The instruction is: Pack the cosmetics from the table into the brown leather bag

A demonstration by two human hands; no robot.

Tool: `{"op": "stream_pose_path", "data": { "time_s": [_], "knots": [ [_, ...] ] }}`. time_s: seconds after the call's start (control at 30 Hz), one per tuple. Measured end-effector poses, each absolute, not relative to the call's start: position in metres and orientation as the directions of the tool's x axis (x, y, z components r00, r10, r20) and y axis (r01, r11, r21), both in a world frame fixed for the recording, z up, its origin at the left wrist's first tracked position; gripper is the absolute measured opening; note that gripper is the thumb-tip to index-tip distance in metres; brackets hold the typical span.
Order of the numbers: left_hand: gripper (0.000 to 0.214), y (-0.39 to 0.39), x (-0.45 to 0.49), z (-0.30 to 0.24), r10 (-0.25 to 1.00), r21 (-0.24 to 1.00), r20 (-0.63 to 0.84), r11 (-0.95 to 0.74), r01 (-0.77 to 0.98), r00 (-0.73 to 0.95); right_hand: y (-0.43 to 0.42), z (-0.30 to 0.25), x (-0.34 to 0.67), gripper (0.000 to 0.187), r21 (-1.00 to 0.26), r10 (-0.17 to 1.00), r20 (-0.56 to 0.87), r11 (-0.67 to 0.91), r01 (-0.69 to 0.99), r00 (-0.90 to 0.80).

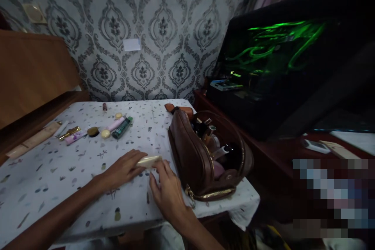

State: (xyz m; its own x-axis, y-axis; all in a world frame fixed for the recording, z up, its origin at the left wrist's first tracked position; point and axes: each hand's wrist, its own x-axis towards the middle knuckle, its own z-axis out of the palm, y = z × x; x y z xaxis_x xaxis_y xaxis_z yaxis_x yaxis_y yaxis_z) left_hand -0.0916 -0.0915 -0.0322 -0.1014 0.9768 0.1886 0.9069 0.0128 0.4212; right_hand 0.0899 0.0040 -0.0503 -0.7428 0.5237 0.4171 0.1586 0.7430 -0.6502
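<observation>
My left hand [129,166] is closed round one end of a slim cream-coloured tube [149,161], held just above the tablecloth. At the tube's other end, the fingertips of my right hand [168,189] touch or nearly touch it, the thumb apart below. Right beside that hand stands a brown leather makeup bag [190,152], unzipped, with bottles and other cosmetics inside. Farther back on the cloth lie a dark green tube [122,127], a pink tube [116,123], round cream-coloured pots [105,133] and a dark round item [93,131].
A patterned cloth covers the table [70,187]. At its left lie a gold item [69,133], a lilac tube [75,137] and a long beige case [35,139]. An orange-brown item [184,111] lies behind the bag. A black computer case [263,66] glows green at right.
</observation>
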Motion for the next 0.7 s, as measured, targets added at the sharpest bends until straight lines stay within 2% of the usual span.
{"op": "stream_pose_path", "data": {
  "time_s": [0.07,0.17,0.27,0.43,0.6,0.7],
  "knots": [
    [0.029,-0.095,-0.087,-0.034,0.970,0.383,0.232,-0.023,0.924,-0.072,-0.001,-0.058,0.094,0.039,-0.680,0.580,0.391,0.705,0.201,-0.715],
    [0.022,-0.100,-0.082,-0.040,0.941,0.326,0.335,-0.062,0.943,-0.054,-0.005,-0.066,0.098,0.065,-0.789,0.624,0.287,0.585,0.191,-0.727],
    [0.021,-0.102,-0.079,-0.047,0.889,0.298,0.449,-0.058,0.953,-0.086,-0.007,-0.067,0.099,0.078,-0.897,0.651,0.211,0.425,0.119,-0.729],
    [0.025,-0.098,-0.076,-0.047,0.740,0.078,0.671,-0.127,0.989,0.042,-0.011,-0.062,0.094,0.080,-0.966,0.728,0.161,0.255,0.045,-0.666],
    [0.023,-0.089,-0.076,-0.030,0.644,-0.099,0.745,-0.152,0.983,0.174,-0.014,-0.055,0.084,0.077,-0.962,0.809,0.240,0.272,-0.021,-0.536],
    [0.026,-0.078,-0.074,-0.015,0.608,-0.135,0.765,-0.172,0.976,0.213,-0.010,-0.037,0.090,0.077,-0.950,0.804,0.292,0.305,-0.061,-0.518]
  ]
}}
